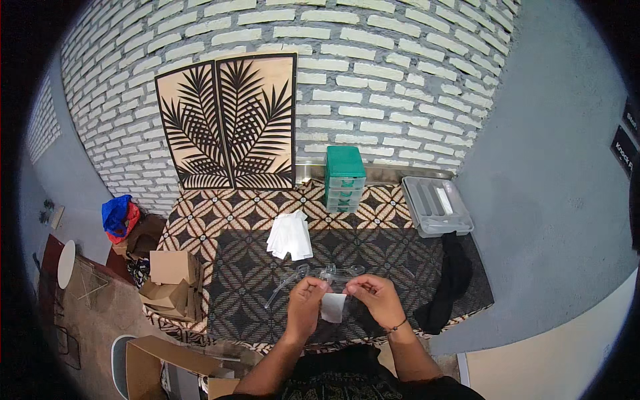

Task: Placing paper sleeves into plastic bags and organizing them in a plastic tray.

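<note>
My left hand [305,304] and my right hand [376,299] are close together above the near half of the table, thumbs and fingertips pinched. Between the fingertips stretches a thin clear plastic piece [337,277], too small to name surely. Just below it is a small folded white paper [333,307]; I cannot tell whether it lies on the cloth or hangs from the fingers. Clear plastic spoons lie just beyond, one spoon [275,292] slanting out to the left of my left hand. A fanned stack of white papers [291,235] rests farther back.
A green-topped mini drawer unit [345,165] stands at the back, with a clear compartment tray [436,207] to its right. Black fabric [447,285] lies along the right side. Small cardboard boxes [172,285] are stacked at the left edge of the patterned tablecloth [240,260].
</note>
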A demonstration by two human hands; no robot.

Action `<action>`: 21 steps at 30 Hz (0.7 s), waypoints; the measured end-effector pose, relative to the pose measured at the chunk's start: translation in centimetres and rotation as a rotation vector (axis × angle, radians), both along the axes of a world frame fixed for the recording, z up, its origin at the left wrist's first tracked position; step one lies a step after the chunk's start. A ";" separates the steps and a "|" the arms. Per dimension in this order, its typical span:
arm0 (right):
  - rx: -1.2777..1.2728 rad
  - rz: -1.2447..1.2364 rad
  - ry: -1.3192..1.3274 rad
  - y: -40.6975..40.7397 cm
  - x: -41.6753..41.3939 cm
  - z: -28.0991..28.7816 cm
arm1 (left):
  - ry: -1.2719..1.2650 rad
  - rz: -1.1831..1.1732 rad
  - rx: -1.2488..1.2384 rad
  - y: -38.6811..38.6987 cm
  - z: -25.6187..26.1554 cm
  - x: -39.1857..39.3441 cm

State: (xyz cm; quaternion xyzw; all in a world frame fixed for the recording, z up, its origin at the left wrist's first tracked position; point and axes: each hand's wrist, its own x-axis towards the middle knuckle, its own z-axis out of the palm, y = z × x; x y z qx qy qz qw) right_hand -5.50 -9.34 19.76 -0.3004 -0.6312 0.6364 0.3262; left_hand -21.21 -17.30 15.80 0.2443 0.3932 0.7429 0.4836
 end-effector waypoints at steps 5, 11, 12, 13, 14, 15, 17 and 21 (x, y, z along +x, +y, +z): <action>-0.178 0.008 0.172 0.2 0.1 0.0 | -0.065 -0.013 0.073 0.0 0.7 0.3; -0.219 0.026 0.306 0.8 0.1 -0.3 | -0.015 -0.035 0.003 0.3 1.4 -0.2; -0.206 0.011 0.288 1.0 0.1 -0.3 | -0.012 -0.037 0.005 0.5 1.5 0.0; -0.194 -0.003 0.271 1.0 0.1 0.0 | 0.003 -0.013 0.014 0.6 1.7 0.2; -0.192 -0.004 0.273 0.8 -0.2 0.4 | 0.017 0.011 0.024 0.7 1.9 0.3; -0.071 -0.172 0.253 0.1 -1.1 1.4 | 0.021 0.018 0.023 0.6 1.9 0.1; 0.056 -0.350 0.230 -0.8 -1.2 2.1 | 0.141 -0.027 -0.045 0.4 2.5 0.2; 1.090 -0.521 -0.129 -1.8 -1.0 2.3 | 0.306 0.091 0.011 0.5 3.7 1.2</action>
